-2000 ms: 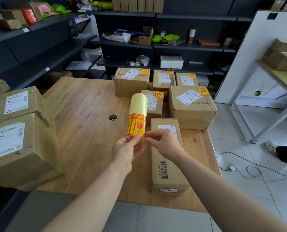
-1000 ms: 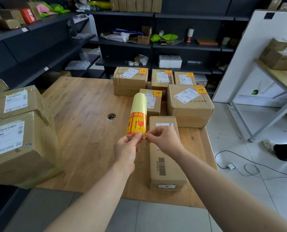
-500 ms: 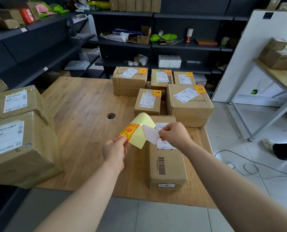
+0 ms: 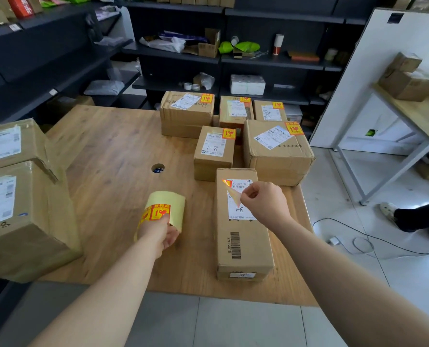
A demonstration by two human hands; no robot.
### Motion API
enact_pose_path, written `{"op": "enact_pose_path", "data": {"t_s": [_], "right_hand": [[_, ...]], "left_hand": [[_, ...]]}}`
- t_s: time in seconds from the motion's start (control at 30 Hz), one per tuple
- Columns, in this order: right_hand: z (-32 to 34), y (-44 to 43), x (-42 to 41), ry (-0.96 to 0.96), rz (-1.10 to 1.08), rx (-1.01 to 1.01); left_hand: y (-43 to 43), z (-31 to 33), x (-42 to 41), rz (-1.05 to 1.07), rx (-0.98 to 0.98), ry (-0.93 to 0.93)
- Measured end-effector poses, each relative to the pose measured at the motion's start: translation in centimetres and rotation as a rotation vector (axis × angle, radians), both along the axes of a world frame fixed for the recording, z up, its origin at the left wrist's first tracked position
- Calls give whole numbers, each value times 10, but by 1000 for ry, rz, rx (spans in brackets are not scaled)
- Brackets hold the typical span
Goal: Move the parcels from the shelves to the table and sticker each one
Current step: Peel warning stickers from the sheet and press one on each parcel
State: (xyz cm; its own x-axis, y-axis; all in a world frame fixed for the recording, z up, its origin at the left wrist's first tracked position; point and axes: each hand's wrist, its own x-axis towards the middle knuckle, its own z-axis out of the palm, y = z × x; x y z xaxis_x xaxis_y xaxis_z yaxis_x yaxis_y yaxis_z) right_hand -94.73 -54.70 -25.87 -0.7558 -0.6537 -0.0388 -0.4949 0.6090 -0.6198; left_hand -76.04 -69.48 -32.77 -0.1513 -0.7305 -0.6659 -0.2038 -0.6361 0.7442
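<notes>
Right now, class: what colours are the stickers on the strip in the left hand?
The stickers are red on yellow; the backing strip pale yellow. Head view.

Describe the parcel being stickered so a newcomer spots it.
On the wooden table, find the cluster of brown cardboard parcels at right. The nearest, under the right hand, is the long narrow parcel. Only it has a black barcode printed on top.

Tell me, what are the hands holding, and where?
The left hand grips the sticker strip at its near end; the right hand pinches a peeled sticker by its edge.
</notes>
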Motion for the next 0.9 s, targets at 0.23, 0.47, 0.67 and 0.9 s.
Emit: {"op": "enact_pose_path", "data": {"t_s": [0.23,0.47,0.67,0.9], "right_hand": [[-13,-5,7,299,171,26],[-28,-8,11,564,355,-48],[-25,-3,12,327,306,-43],[-29,1,-10,-123,-93,-59]], "left_hand": [[23,46,-46,-368,-144,113],[23,55,-70,-500,-217,35],[15,54,-70,-608,-348,-45],[7,50,-84,-838,-404,-69]]}}
